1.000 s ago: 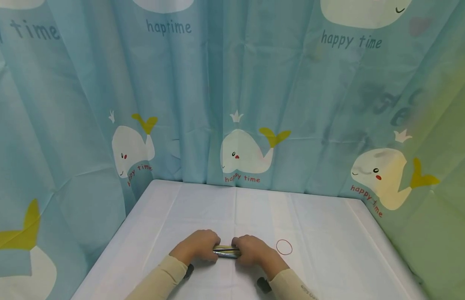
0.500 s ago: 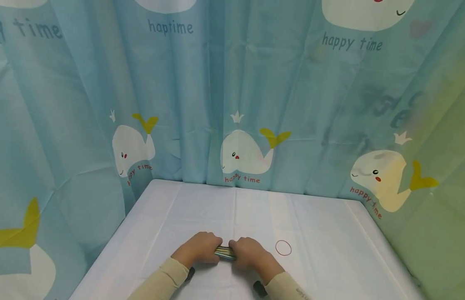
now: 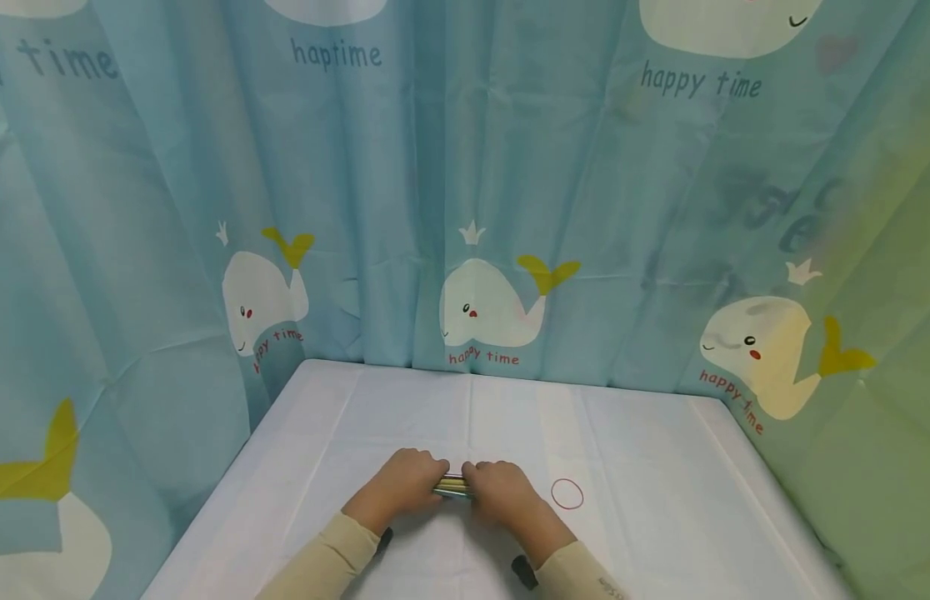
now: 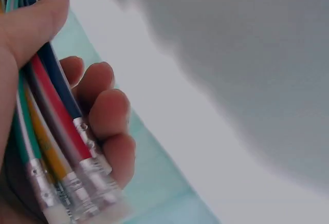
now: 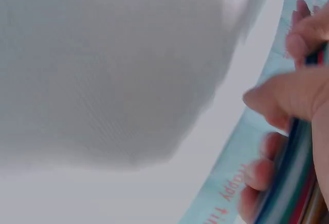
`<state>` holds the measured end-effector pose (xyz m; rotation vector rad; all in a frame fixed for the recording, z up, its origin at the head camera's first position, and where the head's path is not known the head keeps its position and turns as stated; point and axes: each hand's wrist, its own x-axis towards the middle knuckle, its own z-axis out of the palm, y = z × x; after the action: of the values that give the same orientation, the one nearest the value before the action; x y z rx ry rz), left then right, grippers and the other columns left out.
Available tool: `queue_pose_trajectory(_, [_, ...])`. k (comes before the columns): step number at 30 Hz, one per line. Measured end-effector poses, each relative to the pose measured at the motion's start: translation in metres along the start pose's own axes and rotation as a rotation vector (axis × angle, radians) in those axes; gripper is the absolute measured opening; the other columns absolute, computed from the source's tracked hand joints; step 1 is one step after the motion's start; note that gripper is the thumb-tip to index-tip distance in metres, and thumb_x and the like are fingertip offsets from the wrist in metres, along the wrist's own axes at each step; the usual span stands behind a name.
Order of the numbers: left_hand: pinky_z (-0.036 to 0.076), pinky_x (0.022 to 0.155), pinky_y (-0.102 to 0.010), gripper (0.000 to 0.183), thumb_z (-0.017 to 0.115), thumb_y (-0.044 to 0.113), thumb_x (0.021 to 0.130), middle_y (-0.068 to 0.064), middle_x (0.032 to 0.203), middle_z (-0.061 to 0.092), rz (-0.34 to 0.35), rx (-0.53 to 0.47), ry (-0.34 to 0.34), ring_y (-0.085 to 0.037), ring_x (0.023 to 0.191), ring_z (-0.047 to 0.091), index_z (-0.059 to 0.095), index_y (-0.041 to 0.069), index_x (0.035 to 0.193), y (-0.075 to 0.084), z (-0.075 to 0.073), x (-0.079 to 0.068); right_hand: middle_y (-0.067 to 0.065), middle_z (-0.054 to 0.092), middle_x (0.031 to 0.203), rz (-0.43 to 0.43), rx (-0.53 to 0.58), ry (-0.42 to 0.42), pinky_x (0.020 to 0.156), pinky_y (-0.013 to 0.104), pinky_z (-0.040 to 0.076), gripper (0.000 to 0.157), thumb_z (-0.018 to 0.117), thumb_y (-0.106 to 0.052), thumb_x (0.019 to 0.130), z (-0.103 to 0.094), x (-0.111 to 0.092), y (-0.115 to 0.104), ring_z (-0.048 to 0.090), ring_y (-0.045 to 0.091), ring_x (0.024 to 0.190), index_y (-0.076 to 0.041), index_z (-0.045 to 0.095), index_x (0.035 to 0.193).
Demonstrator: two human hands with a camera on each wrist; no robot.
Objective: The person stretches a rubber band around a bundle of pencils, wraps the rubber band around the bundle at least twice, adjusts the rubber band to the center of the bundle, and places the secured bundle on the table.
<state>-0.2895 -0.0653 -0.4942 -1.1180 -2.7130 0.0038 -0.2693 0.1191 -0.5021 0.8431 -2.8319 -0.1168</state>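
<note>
My two hands hold a bundle of several colored pencils point(image 3: 453, 486) between them above the white table. The left hand point(image 3: 407, 482) grips one end and the right hand point(image 3: 502, 493) the other, leaving a short stretch visible between. In the left wrist view, the pencils point(image 4: 60, 118) are green, yellow, red and dark blue, with silver ferrules and pale erasers at the near end; the thumb lies across them, fingers curled behind. The right wrist view has the other part of the bundle point(image 5: 290, 183) in the right hand, slightly blurred. A thin red ring point(image 3: 582, 497) lies right of the right hand.
The white tabletop point(image 3: 405, 408) reaches back to a blue curtain point(image 3: 390, 317) printed with whales, which also runs along the left side. A greenish stretch of curtain point(image 3: 885, 467) borders the table's right edge.
Both hands have moved slightly up and away with the pencil bundle, which tilted and then levelled again. The red ring has stayed in place.
</note>
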Motion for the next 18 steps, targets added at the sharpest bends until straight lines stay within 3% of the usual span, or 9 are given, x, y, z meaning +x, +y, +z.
queue_pose_trajectory(6, [0.030, 0.038, -0.027, 0.042, 0.068, 0.057, 0.060, 0.009, 0.048, 0.040, 0.029, 0.073, 0.136, -0.008, 0.039, 0.035, 0.052, 0.019, 0.068, 0.001, -0.017, 0.007, -0.004, 0.045, 0.058, -0.009, -0.104, 0.175, 0.039, 0.029, 0.032, 0.021, 0.065, -0.016, 0.072, -0.015, 0.000, 0.007, 0.035, 0.013, 0.041, -0.015, 0.048, 0.084])
queue_pose_trajectory(8, [0.029, 0.037, -0.027, 0.039, 0.071, 0.052, 0.062, 0.008, 0.048, 0.041, 0.019, 0.108, 0.163, -0.008, 0.039, 0.035, 0.052, 0.019, 0.069, 0.003, -0.022, 0.009, -0.005, 0.046, 0.058, -0.002, -0.113, 0.238, 0.040, 0.027, 0.033, 0.021, 0.065, -0.015, 0.071, -0.020, 0.000, 0.009, 0.036, 0.011, 0.042, -0.015, 0.049, 0.085])
queue_pose_trajectory(11, [0.029, 0.037, -0.027, 0.025, 0.073, 0.032, 0.069, 0.006, 0.049, 0.044, -0.012, 0.154, 0.221, -0.008, 0.039, 0.035, 0.053, 0.017, 0.070, 0.005, -0.027, 0.012, -0.004, 0.048, 0.059, 0.004, -0.134, 0.342, 0.041, 0.026, 0.035, 0.020, 0.065, -0.014, 0.071, -0.024, 0.000, 0.010, 0.038, 0.010, 0.042, -0.014, 0.050, 0.084])
queue_pose_trajectory(14, [0.030, 0.037, -0.026, 0.014, 0.068, 0.017, 0.072, 0.004, 0.052, 0.047, -0.032, 0.185, 0.285, -0.007, 0.041, 0.035, 0.055, 0.017, 0.070, 0.005, -0.030, 0.015, -0.004, 0.050, 0.059, 0.001, -0.147, 0.387, 0.041, 0.024, 0.036, 0.017, 0.065, -0.016, 0.074, -0.029, 0.000, 0.010, 0.038, 0.009, 0.043, -0.013, 0.051, 0.082])
queue_pose_trajectory(18, [0.029, 0.036, -0.025, 0.017, 0.070, 0.025, 0.073, 0.004, 0.052, 0.046, -0.010, 0.225, 0.325, -0.007, 0.040, 0.034, 0.056, 0.017, 0.068, 0.005, -0.034, 0.015, -0.004, 0.052, 0.063, -0.009, -0.175, 0.404, 0.045, 0.023, 0.040, 0.014, 0.065, -0.019, 0.078, -0.036, -0.001, 0.012, 0.043, 0.008, 0.047, -0.013, 0.053, 0.082])
